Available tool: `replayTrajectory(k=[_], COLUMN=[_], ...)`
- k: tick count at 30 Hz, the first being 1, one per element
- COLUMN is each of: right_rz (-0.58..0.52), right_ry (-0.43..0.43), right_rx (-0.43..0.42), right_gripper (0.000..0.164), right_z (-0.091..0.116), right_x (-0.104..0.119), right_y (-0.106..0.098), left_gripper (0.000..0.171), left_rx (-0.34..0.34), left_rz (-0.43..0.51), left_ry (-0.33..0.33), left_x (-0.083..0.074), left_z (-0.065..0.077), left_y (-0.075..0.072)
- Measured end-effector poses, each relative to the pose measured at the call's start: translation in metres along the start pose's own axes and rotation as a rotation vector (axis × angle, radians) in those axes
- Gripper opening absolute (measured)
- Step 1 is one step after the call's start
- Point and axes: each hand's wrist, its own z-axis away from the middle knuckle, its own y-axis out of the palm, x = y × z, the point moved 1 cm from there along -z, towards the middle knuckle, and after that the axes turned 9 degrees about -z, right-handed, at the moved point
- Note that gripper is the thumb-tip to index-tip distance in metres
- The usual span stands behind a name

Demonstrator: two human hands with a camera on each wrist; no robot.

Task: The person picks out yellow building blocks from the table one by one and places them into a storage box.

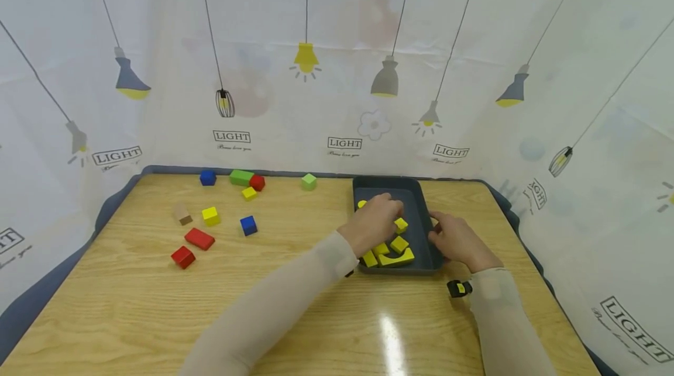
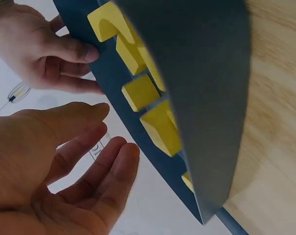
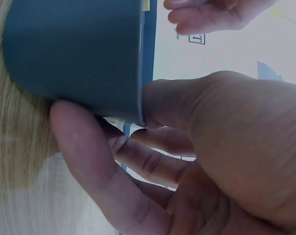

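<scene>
A dark grey tray point(image 1: 421, 230) with several yellow blocks point(image 1: 399, 244) in it stands at the right of the table. One block is a long piece with a curved notch point(image 1: 397, 259). My left hand point(image 1: 372, 223) is above the tray, hiding part of its contents. In the left wrist view, the left hand's thumb and bent fingers point(image 2: 124, 166) stand apart with nothing between them. My right hand point(image 1: 458, 240) grips the tray's right side, its thumb point(image 3: 165, 100) over the rim and its other fingers along the outside.
On the table's left lie red blocks point(image 1: 200, 238), blue cubes point(image 1: 248, 225), yellow blocks point(image 1: 210, 216) and a wooden-coloured block point(image 1: 183, 214). Near the back edge are a green block point(image 1: 242, 177) and a light green cube point(image 1: 309, 182). A printed white curtain point(image 1: 279, 107) surrounds the table.
</scene>
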Motion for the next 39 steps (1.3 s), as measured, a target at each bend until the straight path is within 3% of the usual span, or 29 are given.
replayTrajectory(k=[8,15,19,24,32,39], right_rz=[0.016,0.019,0.022,0.027,0.030,0.018], right_ry=[0.018,0.021,0.017,0.019,0.021,0.012], right_rx=[-0.003,-0.008,-0.009,-0.003,-0.011,-0.013], right_gripper=[0.059,0.060,0.060,0.060,0.060,0.059], right_z=[0.000,0.001,0.000,-0.001,0.001,0.001], right_x=[0.000,-0.001,-0.002,-0.001,-0.001,0.001], right_y=[0.001,0.001,0.001,0.003,0.001,0.003], left_gripper=[0.026,0.025,0.026,0.027,0.027,0.031], left_rx=[-0.027,-0.100,-0.129,-0.132,-0.193,-0.173], left_rz=[-0.008,-0.011,0.009,0.002,-0.025,-0.013], left_ry=[-0.053,-0.079,-0.130,-0.210,-0.263,-0.315], left_x=[0.023,0.056,0.079,0.105,0.136,0.161], left_z=[0.019,0.034,0.044,0.064,0.091,0.114], left_y=[-0.013,-0.018,-0.021,-0.028,-0.035,-0.039])
